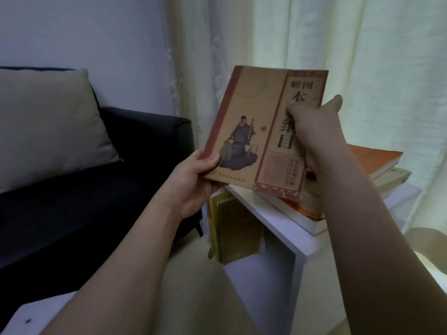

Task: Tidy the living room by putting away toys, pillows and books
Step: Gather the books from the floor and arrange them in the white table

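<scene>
Nearest, low at the left, a pale surface (36, 315) shows only its corner. Both forearms reach out from there toward a white shelf unit (278, 221).

The left hand (193, 180) pinches the book (244, 131) at its lower left corner, thumb on the cover and fingers underneath, so the weight is carried from below. The right hand (314, 126) grips the right edge, thumb lying across the title panel and fingers hidden behind. Held by both hands, the book is tilted cover-up toward the person and hangs above the shelf unit's top, apart from it, probably so it can be steered flat onto the stack or turned upright for the compartment.

On the top's right end, a stack of books (377, 165) lies flat, an orange cover uppermost. In the compartment below, several books (227, 228) stand upright against its left side, with open room to their right.

Farther left, a beige pillow (46, 126) leans against the back of a dark sofa (135, 146), looking already in place. Pale curtains (362, 56) hang behind everything.
</scene>
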The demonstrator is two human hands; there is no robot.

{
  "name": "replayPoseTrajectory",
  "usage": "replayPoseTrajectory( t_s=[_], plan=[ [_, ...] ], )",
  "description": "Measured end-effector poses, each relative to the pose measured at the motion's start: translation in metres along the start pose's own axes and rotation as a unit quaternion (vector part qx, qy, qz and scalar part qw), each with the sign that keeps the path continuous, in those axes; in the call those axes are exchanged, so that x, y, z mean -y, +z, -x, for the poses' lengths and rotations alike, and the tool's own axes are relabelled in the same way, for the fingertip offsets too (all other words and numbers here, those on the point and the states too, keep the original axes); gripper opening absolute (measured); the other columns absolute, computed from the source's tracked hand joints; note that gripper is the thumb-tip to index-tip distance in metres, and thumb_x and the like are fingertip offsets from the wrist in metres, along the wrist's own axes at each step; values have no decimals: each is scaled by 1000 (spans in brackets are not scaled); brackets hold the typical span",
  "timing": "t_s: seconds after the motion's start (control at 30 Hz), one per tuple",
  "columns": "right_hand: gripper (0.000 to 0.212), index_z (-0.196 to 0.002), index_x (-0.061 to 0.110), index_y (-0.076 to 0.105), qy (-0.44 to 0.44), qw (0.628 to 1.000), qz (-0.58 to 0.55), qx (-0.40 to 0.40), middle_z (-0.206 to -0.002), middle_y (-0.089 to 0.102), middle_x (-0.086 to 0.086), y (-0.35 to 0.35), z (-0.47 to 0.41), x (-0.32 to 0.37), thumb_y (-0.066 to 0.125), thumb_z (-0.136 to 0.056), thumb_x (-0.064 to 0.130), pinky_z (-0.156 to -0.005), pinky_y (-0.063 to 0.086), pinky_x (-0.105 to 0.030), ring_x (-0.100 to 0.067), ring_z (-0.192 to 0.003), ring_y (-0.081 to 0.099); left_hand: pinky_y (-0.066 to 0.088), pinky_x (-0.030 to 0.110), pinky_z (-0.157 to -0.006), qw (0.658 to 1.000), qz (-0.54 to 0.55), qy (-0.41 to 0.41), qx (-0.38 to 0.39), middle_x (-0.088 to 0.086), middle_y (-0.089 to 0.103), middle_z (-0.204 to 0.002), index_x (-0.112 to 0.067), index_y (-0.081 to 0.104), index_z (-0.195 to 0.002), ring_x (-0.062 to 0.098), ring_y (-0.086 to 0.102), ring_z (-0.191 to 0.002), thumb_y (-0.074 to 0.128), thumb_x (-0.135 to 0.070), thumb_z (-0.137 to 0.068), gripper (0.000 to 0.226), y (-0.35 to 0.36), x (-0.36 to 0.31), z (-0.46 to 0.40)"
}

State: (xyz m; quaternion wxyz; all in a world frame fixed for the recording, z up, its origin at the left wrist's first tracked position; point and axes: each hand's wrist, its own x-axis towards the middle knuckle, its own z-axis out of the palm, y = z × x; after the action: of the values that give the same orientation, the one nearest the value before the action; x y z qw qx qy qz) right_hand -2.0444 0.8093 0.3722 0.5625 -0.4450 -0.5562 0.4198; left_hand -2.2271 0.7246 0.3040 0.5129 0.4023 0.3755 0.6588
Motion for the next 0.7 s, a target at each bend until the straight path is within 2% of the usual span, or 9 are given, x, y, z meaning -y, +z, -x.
replayPoseTrajectory(
  t_s=[0.07,0.13,0.23,0.27,0.33,0.4,0.53,0.6,0.7],
  plan=[
    [55,-141,16,34,-44,997,-59,39,-103,69,-2,26,17,6,53,-92,32,-70,61,-42,-18,-81,73,49,48,-99,1000,-26,-8,7,16,62,-128,-12,50,-137,31,61,-113,48,-18,-96,41,-25,-5,13],
    [30,-115,19,53,-86,994,-12,71,-101,70,-3,62,33,-2,50,-92,39,-75,60,-44,-21,-85,71,53,46,-89,996,-85,-19,-30,13,68,-121,-14,56,-132,29,66,-106,50,-32,-96,41,-47,-13,18],
    [30,-107,18,52,-92,982,83,143,-99,66,-1,112,60,-33,43,-97,44,-74,54,-36,-18,-86,66,53,43,-84,986,-81,-27,-143,12,72,-110,-15,63,-122,31,70,-98,54,-38,-93,39,-83,-20,21],
    [32,-109,17,52,-71,976,101,177,-96,66,-1,130,72,-50,40,-99,45,-70,54,-33,-16,-83,66,53,44,-86,978,-84,-45,-187,11,73,-108,-15,64,-120,31,69,-98,54,-36,-92,37,-101,-17,28],
    [30,-110,19,52,-6,973,95,212,-96,68,-1,156,90,-89,38,-100,44,-71,57,-37,-17,-82,68,50,47,-93,962,-128,-95,-224,10,72,-109,-16,61,-120,30,67,-101,52,-32,-94,31,-133,-5,39],
    [27,-113,20,49,53,976,85,196,-105,65,-1,172,106,-134,37,-101,41,-81,56,-44,-19,-92,66,48,45,-93,939,-211,-140,-231,7,70,-109,-18,58,-122,26,65,-101,52,-31,-97,29,-160,14,51],
    [27,-113,12,51,167,976,72,120,-108,64,-7,173,112,-206,37,-102,32,-85,52,-39,-26,-99,63,44,30,-72,866,-425,-203,-168,-2,65,-106,-23,58,-119,16,60,-91,56,-33,-96,24,-175,42,55],
    [26,-109,11,53,183,976,70,90,-105,64,-6,164,110,-236,37,-102,31,-83,50,-36,-27,-99,63,52,34,-69,841,-478,-206,-145,2,65,-102,-24,54,-117,20,63,-87,57,-30,-96,22,-168,62,50],
    [18,-100,23,46,169,978,117,27,-90,59,4,144,105,-258,34,-102,36,-82,48,-37,-22,-94,62,57,35,-65,835,-506,-164,-140,4,65,-101,-24,51,-118,22,66,-82,57,-25,-96,23,-147,89,35]
  ],
)
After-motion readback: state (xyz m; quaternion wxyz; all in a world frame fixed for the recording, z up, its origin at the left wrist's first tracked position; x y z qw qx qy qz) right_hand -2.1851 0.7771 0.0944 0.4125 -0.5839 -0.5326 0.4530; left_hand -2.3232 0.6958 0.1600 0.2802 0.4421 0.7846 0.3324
